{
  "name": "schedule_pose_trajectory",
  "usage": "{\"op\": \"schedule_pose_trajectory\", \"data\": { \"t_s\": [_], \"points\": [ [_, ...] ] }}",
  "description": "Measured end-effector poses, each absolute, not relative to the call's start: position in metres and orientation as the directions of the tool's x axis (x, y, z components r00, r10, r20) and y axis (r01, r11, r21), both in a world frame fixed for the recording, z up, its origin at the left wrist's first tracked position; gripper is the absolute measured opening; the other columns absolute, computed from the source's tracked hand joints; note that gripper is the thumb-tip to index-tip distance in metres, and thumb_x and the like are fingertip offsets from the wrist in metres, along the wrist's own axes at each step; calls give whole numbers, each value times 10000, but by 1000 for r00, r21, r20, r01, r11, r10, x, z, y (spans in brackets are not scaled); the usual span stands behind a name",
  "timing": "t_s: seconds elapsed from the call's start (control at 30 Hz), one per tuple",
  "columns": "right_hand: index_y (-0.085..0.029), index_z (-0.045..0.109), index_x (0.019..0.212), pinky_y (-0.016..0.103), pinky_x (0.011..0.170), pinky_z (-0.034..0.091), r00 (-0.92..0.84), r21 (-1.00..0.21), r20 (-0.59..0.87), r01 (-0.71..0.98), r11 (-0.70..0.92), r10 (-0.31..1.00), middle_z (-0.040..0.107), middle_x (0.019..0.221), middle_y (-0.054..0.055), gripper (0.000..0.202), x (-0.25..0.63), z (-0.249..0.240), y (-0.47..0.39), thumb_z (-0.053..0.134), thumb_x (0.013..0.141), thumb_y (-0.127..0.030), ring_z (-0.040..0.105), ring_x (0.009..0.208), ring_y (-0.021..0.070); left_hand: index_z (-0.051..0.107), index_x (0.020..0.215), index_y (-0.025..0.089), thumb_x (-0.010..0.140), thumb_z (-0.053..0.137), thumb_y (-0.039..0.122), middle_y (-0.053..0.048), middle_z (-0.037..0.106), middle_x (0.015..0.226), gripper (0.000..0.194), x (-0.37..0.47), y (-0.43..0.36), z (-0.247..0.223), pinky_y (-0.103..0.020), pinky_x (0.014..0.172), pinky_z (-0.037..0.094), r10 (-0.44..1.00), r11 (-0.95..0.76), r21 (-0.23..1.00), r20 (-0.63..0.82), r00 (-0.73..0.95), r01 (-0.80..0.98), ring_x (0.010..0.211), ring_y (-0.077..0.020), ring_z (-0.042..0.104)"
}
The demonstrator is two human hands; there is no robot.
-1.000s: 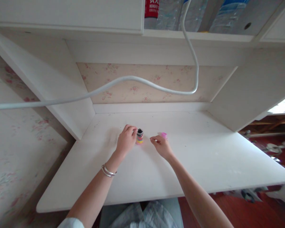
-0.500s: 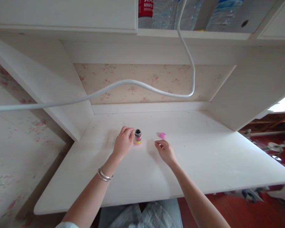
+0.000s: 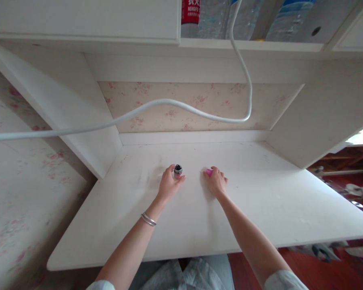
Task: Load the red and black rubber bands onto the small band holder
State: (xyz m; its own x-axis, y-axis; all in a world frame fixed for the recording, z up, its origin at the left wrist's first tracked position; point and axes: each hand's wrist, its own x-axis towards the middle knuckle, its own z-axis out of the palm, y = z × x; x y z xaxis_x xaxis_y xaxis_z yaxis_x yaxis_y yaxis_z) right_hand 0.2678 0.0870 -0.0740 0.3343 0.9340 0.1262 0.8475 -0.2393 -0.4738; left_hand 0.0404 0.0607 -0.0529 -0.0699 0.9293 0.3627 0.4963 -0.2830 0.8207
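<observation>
A small clear jar (image 3: 178,170) with black contents at its mouth stands upright on the white desk (image 3: 254,209). My left hand (image 3: 169,183) is wrapped round it, thumb on the near right side and fingers on the left, hiding its lower part. Further right, my right hand (image 3: 215,182) has its fingers closed around a small pink lid (image 3: 209,172), which rests at the desk surface. Part of the lid is covered by my fingers. The jar's mouth is uncovered.
A white cable (image 3: 169,102) hangs across the view in front of the desk's back panel. Overhead, a shelf (image 3: 251,44) holds clear bottles and a red-labelled bottle (image 3: 190,12). White side panels flank the desk.
My left hand has shifted from beside the jar to a grip around it. My right hand has moved forward and closed on the pink lid.
</observation>
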Motion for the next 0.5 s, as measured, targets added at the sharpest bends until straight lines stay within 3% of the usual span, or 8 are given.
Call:
{"op": "schedule_pose_trajectory", "data": {
  "t_s": [0.13,0.27,0.33,0.5],
  "points": [
    [-169,431,1253,451,939,368,299,-686,181,721,-98,937,604,1157,133,522,268,-82,86,524,803,-417,538,1098,270,547,1135,195,767,656,324,-70,658,1040,405,41,59,-56,-364,914,445,941,-267,844,333,-64,466,997,-201,612],
    [-192,456,1139,347,768,494,224,-867,147,499,16,963,659,976,73,499,260,-77,71,627,715,-391,631,884,207,574,1099,202,806,618,325,-57,665,1014,320,41,50,-61,-354,877,469,947,-269,857,319,-43,439,954,-189,626],
    [-198,506,1068,322,760,510,120,-891,187,439,117,975,664,923,48,430,254,-67,58,657,710,-383,640,840,180,573,1118,214,816,613,341,-54,655,1034,331,41,44,-61,-353,882,472,942,-289,860,335,-36,420,971,-186,619],
    [-208,612,1110,318,814,518,-116,-842,351,395,367,929,623,1070,87,378,247,-23,26,657,784,-394,618,912,173,569,1176,232,841,592,325,-63,600,1082,348,39,27,-56,-362,934,460,909,-396,833,415,37,387,1025,-182,578]
  ]
}}
